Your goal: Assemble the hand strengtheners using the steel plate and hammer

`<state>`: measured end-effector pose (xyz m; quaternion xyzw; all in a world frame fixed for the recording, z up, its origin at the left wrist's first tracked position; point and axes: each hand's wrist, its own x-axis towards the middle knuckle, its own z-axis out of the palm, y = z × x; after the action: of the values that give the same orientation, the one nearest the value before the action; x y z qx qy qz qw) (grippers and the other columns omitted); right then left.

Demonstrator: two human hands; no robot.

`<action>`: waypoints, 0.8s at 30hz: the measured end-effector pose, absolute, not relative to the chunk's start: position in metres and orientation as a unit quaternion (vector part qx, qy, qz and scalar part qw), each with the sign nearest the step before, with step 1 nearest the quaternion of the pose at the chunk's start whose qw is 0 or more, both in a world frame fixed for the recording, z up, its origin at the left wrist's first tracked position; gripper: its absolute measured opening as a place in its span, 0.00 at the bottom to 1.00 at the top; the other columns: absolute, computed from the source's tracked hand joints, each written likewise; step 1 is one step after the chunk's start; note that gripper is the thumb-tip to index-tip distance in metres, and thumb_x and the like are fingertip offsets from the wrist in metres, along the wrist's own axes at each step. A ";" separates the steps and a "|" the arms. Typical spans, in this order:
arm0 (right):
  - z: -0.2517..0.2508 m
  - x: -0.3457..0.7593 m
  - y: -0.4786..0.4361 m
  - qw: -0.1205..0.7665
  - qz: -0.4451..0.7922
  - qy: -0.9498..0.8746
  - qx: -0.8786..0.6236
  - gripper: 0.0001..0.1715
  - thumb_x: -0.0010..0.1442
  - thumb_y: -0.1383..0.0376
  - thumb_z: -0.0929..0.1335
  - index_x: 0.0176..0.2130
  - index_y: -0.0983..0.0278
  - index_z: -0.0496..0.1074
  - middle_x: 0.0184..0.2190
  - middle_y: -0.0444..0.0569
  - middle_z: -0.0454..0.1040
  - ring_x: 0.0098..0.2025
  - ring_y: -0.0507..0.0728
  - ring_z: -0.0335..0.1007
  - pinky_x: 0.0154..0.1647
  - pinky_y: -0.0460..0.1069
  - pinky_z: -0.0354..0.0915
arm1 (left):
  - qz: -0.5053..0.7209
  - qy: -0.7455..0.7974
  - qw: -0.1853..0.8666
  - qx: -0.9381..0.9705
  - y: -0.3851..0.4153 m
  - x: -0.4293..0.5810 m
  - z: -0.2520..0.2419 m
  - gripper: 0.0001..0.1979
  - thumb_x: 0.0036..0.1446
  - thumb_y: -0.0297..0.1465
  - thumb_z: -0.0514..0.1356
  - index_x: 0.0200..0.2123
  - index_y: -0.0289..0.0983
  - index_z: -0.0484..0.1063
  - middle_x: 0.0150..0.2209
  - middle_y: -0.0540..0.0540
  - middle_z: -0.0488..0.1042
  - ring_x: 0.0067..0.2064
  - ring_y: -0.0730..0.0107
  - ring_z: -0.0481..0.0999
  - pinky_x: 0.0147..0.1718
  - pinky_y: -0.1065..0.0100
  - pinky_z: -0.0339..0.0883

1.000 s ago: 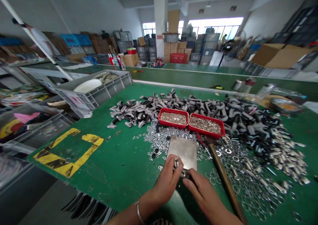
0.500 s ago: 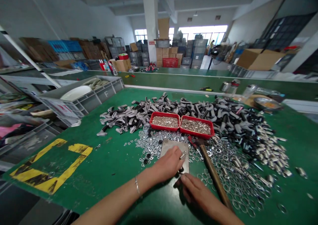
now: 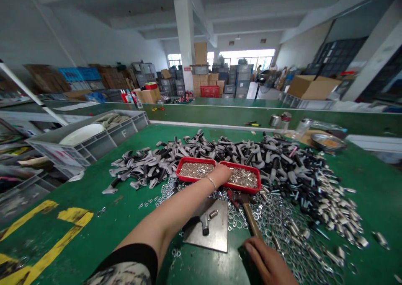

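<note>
Metal bits (image 3: 246, 177) in tray (image 3: 241, 188), plate's (image 3: 216, 238) 1 o'clock: probably light, stiff, slippery; pinch mid-length. Your left hand (image 3: 222, 174) is there, right hand (image 3: 268, 260) 4 o'clock; cannot tell either grip.

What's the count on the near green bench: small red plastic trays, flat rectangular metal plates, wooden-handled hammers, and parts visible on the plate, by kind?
Small red plastic trays: 2
Flat rectangular metal plate: 1
Wooden-handled hammer: 1
Silver metal cylinder on the plate: 1
Grey-and-black handle on the plate: 1
Total: 6
</note>
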<state>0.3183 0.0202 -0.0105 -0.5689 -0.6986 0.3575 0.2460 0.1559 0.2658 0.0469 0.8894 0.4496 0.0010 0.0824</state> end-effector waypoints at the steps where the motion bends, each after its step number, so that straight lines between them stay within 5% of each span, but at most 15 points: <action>1: -0.014 0.323 0.024 0.247 0.312 -0.698 -0.596 0.20 0.68 0.51 0.58 0.40 0.58 0.72 0.38 0.50 0.78 0.40 0.60 0.76 0.43 0.52 0.70 | -0.017 0.456 0.082 0.886 0.271 0.160 0.043 0.15 0.64 0.35 0.60 0.50 0.33 0.70 0.49 0.40 0.73 0.48 0.60 0.75 0.47 0.54 0.71; 8: -0.048 0.339 0.026 0.198 0.151 -0.705 -0.664 0.21 0.64 0.55 0.62 0.52 0.62 0.67 0.46 0.59 0.73 0.48 0.67 0.74 0.45 0.60 0.71 | 0.008 0.502 0.093 0.860 0.268 0.154 0.023 0.11 0.64 0.31 0.58 0.45 0.30 0.73 0.45 0.37 0.75 0.48 0.56 0.75 0.50 0.53 0.68; 13: -0.036 0.339 0.053 0.201 0.263 -0.663 -0.671 0.25 0.62 0.55 0.63 0.54 0.65 0.64 0.52 0.62 0.72 0.50 0.67 0.73 0.51 0.60 0.66 | 0.137 0.538 0.122 0.822 0.264 0.151 0.029 0.14 0.64 0.23 0.50 0.49 0.26 0.69 0.43 0.31 0.76 0.45 0.55 0.77 0.44 0.59 0.68; 17: 0.001 0.343 0.074 0.193 0.479 -0.584 -0.626 0.26 0.61 0.45 0.62 0.39 0.64 0.70 0.34 0.51 0.77 0.36 0.61 0.75 0.36 0.52 0.69 | 0.213 0.508 0.152 0.821 0.240 0.132 0.035 0.12 0.66 0.26 0.49 0.46 0.31 0.71 0.44 0.37 0.76 0.47 0.61 0.75 0.46 0.64 0.67; 20: 0.015 0.345 0.056 0.228 0.456 -0.554 -0.658 0.29 0.55 0.41 0.66 0.40 0.62 0.71 0.35 0.49 0.78 0.36 0.61 0.75 0.34 0.51 0.69 | 0.261 0.472 0.211 0.815 0.202 0.093 0.030 0.08 0.64 0.28 0.54 0.41 0.36 0.73 0.42 0.44 0.76 0.47 0.65 0.74 0.47 0.66 0.66; 24: 0.007 0.345 0.002 0.255 0.462 -0.461 -0.714 0.37 0.49 0.38 0.69 0.48 0.60 0.71 0.44 0.53 0.80 0.43 0.66 0.77 0.37 0.52 0.73 | 0.317 0.494 0.399 0.705 0.150 0.036 0.012 0.06 0.60 0.33 0.59 0.36 0.36 0.72 0.31 0.50 0.75 0.32 0.69 0.74 0.34 0.70 0.66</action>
<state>0.3446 0.0024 0.0068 -0.7138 -0.4611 0.4615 0.2546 0.0362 0.1499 0.0125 0.7046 0.4940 0.3167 0.3990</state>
